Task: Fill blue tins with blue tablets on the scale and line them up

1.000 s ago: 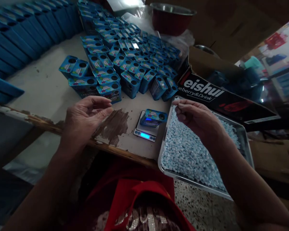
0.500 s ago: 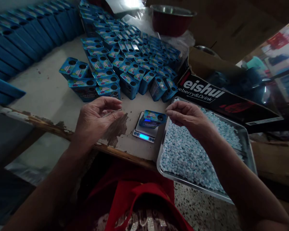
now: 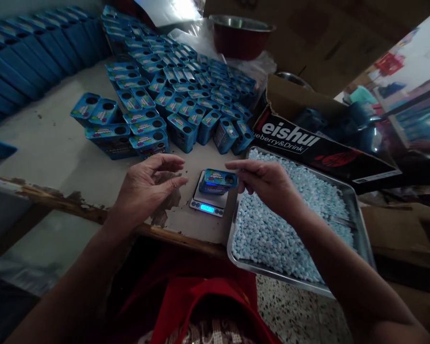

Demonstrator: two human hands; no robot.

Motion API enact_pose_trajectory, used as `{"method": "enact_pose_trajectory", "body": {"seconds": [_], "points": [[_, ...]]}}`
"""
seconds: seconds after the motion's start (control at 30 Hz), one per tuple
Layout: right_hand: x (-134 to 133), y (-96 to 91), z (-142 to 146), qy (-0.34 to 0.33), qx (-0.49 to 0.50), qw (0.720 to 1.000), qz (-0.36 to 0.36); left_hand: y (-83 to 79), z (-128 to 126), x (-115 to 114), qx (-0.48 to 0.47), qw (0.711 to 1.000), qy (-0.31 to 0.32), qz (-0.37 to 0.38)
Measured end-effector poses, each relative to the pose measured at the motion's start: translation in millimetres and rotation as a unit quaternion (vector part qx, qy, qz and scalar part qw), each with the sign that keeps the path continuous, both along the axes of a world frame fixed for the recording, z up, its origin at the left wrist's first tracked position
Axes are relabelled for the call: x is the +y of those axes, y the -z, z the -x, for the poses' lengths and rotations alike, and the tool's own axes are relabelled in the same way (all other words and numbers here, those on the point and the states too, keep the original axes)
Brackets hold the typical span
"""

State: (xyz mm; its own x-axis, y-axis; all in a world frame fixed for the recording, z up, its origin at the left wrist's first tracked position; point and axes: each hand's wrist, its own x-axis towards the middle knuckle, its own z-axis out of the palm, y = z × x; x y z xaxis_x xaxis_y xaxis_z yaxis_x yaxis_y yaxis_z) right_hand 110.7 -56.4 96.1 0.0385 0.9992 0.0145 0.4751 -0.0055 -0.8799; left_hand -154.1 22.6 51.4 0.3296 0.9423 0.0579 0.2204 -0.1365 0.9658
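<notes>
Fingers of the left hand are held well apart from the thumb, with nothing between them; on the right hand the forefinger is stretched out to the near tin's right end, the others curled, and whether they grip it I cannot tell. That blue tin is on a small scale, its top label seemingly reading "CARAMELO"; the digits on the lit display are too blurred to read. Similar blue tins crowd the table behind, each top printed beside a dark round spot. A black carton says "eishui" in white after a red initial, with "ueberry&Drink" below. Pale blue pellets fill much of a metal tray beside the scale. The whitish table has chipped paint and a worn wooden edge. Beyond are a dark red bowl and brown cardboard; speckled flooring shows below.
</notes>
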Motion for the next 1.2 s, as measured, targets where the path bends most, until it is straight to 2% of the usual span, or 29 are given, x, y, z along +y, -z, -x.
{"method": "enact_pose_trajectory", "body": {"seconds": [0.07,0.13,0.23,0.3,0.33,0.37,0.43,0.5,0.57,0.63,0.73,0.8,0.87,0.93,0.97,1.0,1.07,1.13,1.2], "points": [[-4.1,4.1,3.6,0.005,-0.038,0.999,-0.005,3.0,-1.3,0.8,0.002,1.000,0.015,-0.004],[-5.2,6.5,5.3,0.026,-0.033,0.999,-0.005,6.8,-4.5,2.4,0.012,0.999,0.028,-0.033],[-0.7,4.0,0.9,0.060,0.047,0.997,-0.020,9.6,-18.6,4.2,0.054,0.985,0.044,-0.158],[2.2,0.8,-10.8,0.082,0.080,0.993,-0.036,8.7,-36.3,3.0,0.108,0.958,0.069,-0.256],[2.4,0.1,-20.0,0.092,0.066,0.993,-0.042,8.2,-47.1,1.6,0.143,0.941,0.090,-0.293],[1.6,0.8,-31.1,0.095,0.024,0.994,-0.043,8.0,-58.3,0.0,0.182,0.922,0.121,-0.319],[-1.8,6.9,-55.9,0.083,-0.138,0.986,-0.047,9.2,-78.1,-3.3,0.257,0.884,0.196,-0.337],[-4.5,17.2,-75.2,0.047,-0.358,0.931,-0.048,10.2,-87.4,-6.4,0.298,0.855,0.248,-0.344],[-2.4,25.9,-78.4,0.011,-0.448,0.891,-0.077,6.7,-78.9,-8.9,0.298,0.851,0.255,-0.350],[8.6,29.5,-60.7,-0.035,-0.426,0.897,-0.108,-4.7,-50.1,-6.9,0.272,0.867,0.219,-0.356],[45.7,30.1,-4.9,-0.067,-0.343,0.926,-0.143,-37.0,23.4,17.5,0.245,0.891,0.099,-0.368],[78.6,32.1,38.0,-0.094,-0.318,0.930,-0.158,-65.6,81.7,50.7,0.254,0.886,0.002,-0.388],[110.0,36.8,75.4,-0.136,-0.333,0.919,-0.162,-93.6,137.9,93.2,0.286,0.875,-0.077,-0.384],[134.5,43.7,102.2,-0.161,-0.391,0.893,-0.152,-113.2,185.5,138.1,0.314,0.876,-0.113,-0.349],[143.5,47.6,111.1,-0.163,-0.427,0.878,-0.143,-117.7,204.8,159.3,0.322,0.890,-0.109,-0.305],[150.1,51.5,116.9,-0.161,-0.459,0.864,-0.132,-118.2,220.9,178.3,0.318,0.903,-0.110,-0.268],[157.5,58.9,121.3,-0.152,-0.495,0.849,-0.110,-109.0,244.3,207.6,0.319,0.918,-0.085,-0.220],[158.4,64.5,118.0,-0.149,-0.485,0.856,-0.098,-92.2,259.3,223.2,0.321,0.926,-0.049,-0.195],[153.9,67.0,109.0,-0.152,-0.445,0.877,-0.101,-75.4,270.6,227.9,0.311,0.931,-0.041,-0.184]]}}
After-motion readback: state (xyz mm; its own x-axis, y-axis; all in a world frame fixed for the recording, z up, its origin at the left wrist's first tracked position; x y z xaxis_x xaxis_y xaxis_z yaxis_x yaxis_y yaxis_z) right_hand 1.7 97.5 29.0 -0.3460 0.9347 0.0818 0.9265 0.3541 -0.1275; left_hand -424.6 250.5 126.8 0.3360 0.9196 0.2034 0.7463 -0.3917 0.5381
